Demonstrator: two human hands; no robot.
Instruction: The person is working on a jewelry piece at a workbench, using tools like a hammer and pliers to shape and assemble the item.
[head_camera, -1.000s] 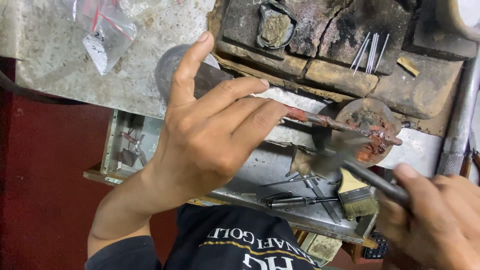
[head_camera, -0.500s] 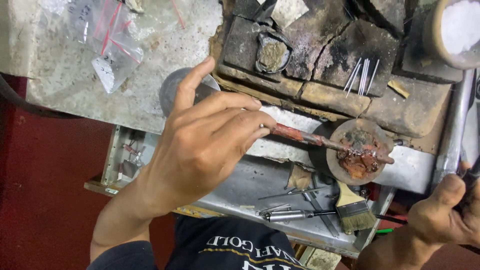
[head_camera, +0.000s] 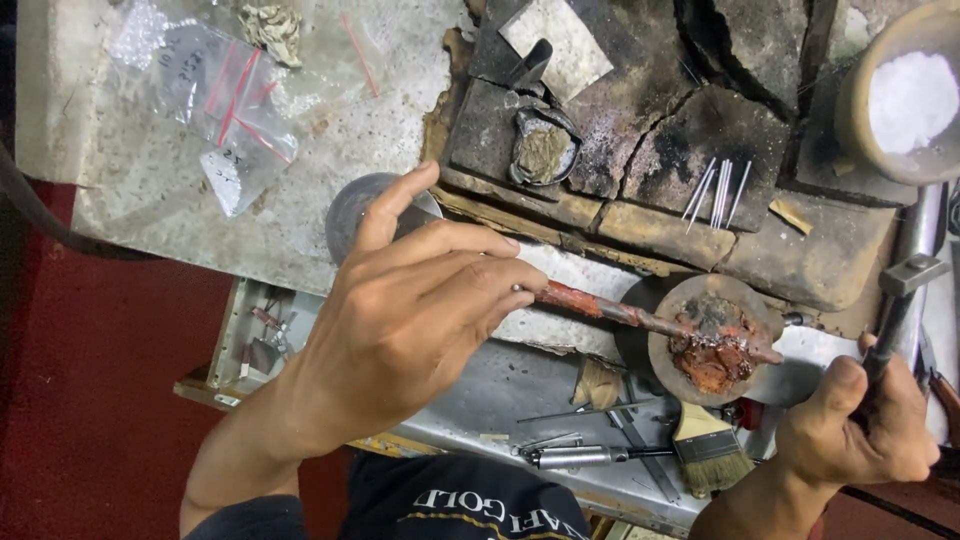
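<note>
Pinching a red-stained rod (head_camera: 610, 308) in my left hand (head_camera: 400, 320), I rest its tip on the round disc (head_camera: 712, 340) caked with red wax. My right hand (head_camera: 860, 425) is closed around a small hammer (head_camera: 900, 300), well apart from the disc. Below lie a paintbrush (head_camera: 712, 450) and metal tools; charred blocks (head_camera: 680, 140) sit beyond.
</note>
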